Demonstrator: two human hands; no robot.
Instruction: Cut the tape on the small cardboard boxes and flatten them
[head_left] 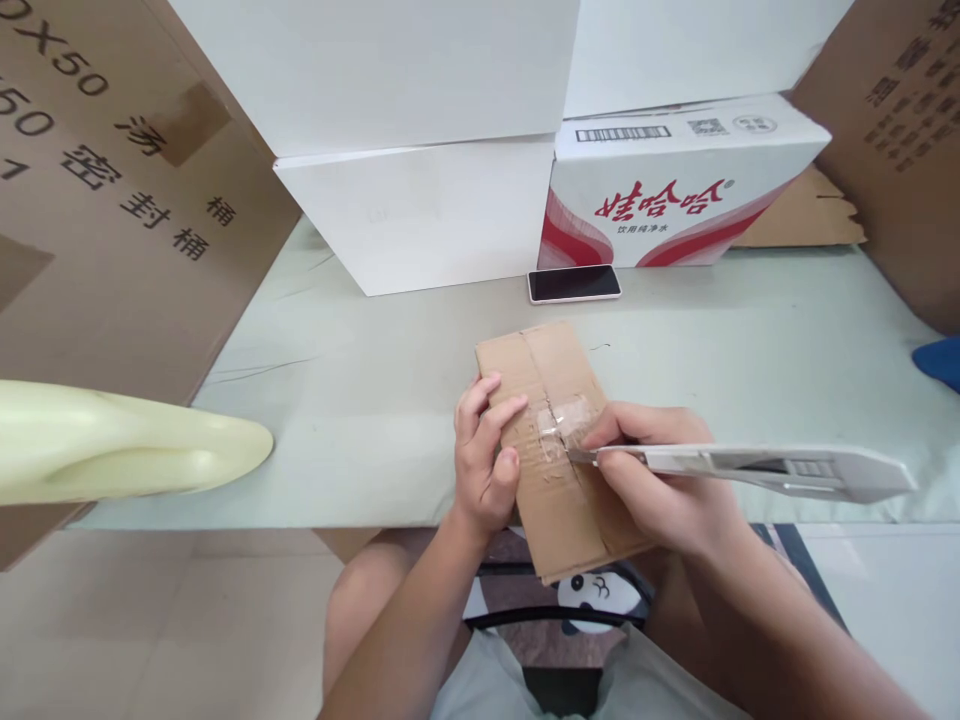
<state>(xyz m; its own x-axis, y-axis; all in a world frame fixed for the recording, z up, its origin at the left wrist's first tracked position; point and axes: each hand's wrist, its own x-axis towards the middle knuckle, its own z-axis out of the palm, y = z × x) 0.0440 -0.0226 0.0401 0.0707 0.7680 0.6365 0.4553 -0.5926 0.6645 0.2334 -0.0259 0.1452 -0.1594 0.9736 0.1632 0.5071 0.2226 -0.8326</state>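
Cardboard box (559, 520) sits at the near edge of the surface (360, 400), probably light and stiff but dentable, best gripped by its long sides. My left hand (484, 475) steadies one, fingers slightly spread; my right hand (686, 490) pinches a knife (862, 475).

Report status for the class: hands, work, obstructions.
Left hand on small brown cardboard box. Right hand gripping white utility knife, blade at clear tape. Black-screened phone beyond, clear of hands.
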